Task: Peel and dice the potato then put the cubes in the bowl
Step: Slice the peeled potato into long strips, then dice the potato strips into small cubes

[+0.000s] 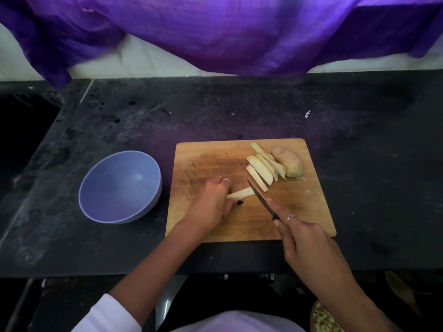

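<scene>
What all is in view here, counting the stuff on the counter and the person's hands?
Counter: one, black, across the middle.
Cloth: one, purple, hanging behind the counter.
Bowl: one, blue-grey, left of the board, nothing in it.
Cutting board: one, wooden, centre right.
Potato strips: several, pale, far right of the board.
Potato piece: one, tan, beside the strips.
Single strip: one, pale, under the left fingers.
Knife: one, dark handle, tip at that strip.
Left hand: holds the strip.
Right hand: grips the knife.
</scene>
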### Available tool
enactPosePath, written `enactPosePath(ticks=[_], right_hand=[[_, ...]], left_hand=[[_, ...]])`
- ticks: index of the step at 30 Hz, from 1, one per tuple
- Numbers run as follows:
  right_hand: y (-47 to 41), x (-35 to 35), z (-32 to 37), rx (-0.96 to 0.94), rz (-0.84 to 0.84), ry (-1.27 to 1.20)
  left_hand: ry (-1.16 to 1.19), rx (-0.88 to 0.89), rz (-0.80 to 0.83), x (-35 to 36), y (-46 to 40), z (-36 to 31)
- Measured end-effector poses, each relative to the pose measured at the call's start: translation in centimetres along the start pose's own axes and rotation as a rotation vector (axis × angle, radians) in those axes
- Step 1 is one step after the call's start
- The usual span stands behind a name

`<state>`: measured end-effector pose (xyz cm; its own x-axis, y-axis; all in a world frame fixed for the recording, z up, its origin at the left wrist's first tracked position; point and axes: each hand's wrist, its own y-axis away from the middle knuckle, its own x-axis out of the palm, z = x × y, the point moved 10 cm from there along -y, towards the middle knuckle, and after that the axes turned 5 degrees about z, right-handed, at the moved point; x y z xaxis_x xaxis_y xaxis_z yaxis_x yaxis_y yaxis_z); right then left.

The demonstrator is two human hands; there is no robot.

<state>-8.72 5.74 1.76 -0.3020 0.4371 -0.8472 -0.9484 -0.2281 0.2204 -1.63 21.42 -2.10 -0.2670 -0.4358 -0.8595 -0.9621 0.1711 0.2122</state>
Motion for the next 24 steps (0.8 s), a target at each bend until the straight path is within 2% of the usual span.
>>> enactPosePath(ticks=[9,16,24], right_hand=[[-2.3,1.6,-0.5,-0.080,-0.146,-0.089],[-3.9,1.5,-1.6,-0.177,-0.259,-0.149],[-3.1,1.4,-1.8,-0.329,-0.321,-0.212]], left_hand=[[0.084,0.019,0.060,0.8,-1.0,0.3],[0.096,0.126,-0.123,-1.6,-1.6,-0.2],[-0.068,0.209,-0.318,-1.1,-1.0,-0.2]])
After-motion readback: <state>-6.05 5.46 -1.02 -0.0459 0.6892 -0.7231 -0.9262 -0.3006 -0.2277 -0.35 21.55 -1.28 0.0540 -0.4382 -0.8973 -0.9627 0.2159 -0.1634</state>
